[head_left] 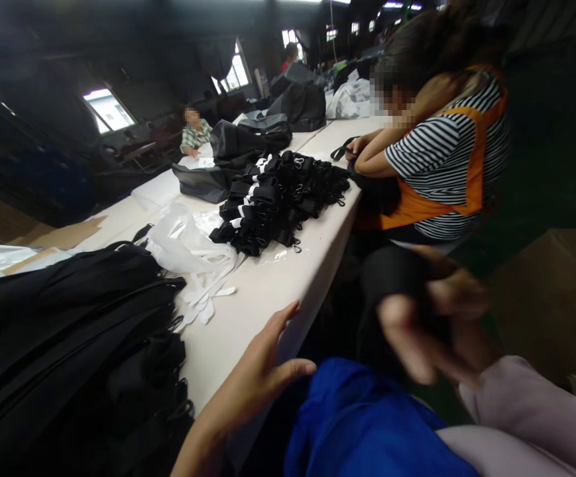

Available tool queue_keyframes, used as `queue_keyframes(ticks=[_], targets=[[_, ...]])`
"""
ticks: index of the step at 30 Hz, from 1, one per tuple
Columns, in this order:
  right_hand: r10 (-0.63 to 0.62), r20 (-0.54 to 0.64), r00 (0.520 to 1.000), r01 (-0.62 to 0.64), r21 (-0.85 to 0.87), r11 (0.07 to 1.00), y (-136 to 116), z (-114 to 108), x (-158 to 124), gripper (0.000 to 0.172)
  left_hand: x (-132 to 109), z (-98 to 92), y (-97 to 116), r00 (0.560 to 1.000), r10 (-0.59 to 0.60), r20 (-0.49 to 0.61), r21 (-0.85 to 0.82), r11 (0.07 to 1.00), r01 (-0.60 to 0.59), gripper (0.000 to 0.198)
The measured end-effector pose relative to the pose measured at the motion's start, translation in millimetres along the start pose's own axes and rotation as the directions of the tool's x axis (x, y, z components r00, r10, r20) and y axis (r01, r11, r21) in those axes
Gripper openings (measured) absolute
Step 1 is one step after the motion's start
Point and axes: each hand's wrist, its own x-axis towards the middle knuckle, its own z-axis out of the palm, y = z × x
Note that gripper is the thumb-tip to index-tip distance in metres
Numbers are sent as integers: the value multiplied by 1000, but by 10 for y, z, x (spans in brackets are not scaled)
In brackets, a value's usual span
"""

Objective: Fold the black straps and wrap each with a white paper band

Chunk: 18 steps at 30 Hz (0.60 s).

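My left hand (262,364) reaches over the front edge of the white table (278,285), its fingers apart and nothing in it. To the right, smeared by motion, my right hand (427,324) is closed around a wide black strap (392,275) that loops over the fingers. A heap of bundled black straps (268,205) with metal hooks and white bands lies on the table ahead. Long black straps (69,331) are spread in a thick layer at the left. White strips and thin film (188,252) lie between the two piles.
A co-worker in a striped shirt and orange apron (437,159) sits at the table's right side, holding black strap. Grey-black bags (252,139) lie farther back, near another person (195,136). Cardboard boxes (551,298) stand at the right. Blue cloth (362,424) covers my lap.
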Motion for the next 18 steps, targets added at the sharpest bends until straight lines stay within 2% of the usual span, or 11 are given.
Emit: queue_keyframes(ticks=[2,4,6,9,12,14,16,18], targets=[[3,142,990,3,-45,999,5,83,129,43,23,92,275,983,99,158,-154,985,-74,68],[-21,242,970,33,-46,998,70,88,303,36,95,144,428,968,154,198,-335,939,-80,42],[-73,240,968,68,26,997,180,20,459,33,198,162,399,969,197,147,-418,901,-120,16],[-73,176,982,51,129,990,409,-128,596,34,343,177,104,980,183,83,-393,909,-136,9],[1,126,992,-19,142,990,663,-216,660,34,450,249,-217,992,105,-72,-284,951,-121,11],[8,142,990,-25,120,992,792,-248,690,33,506,301,-311,971,78,-227,-206,970,-126,9],[-25,170,985,15,60,998,857,-296,708,33,545,312,-269,935,63,-348,-209,967,-143,12],[-68,200,977,78,-40,996,865,-374,707,33,565,272,-118,894,61,-445,-265,944,-197,18]])
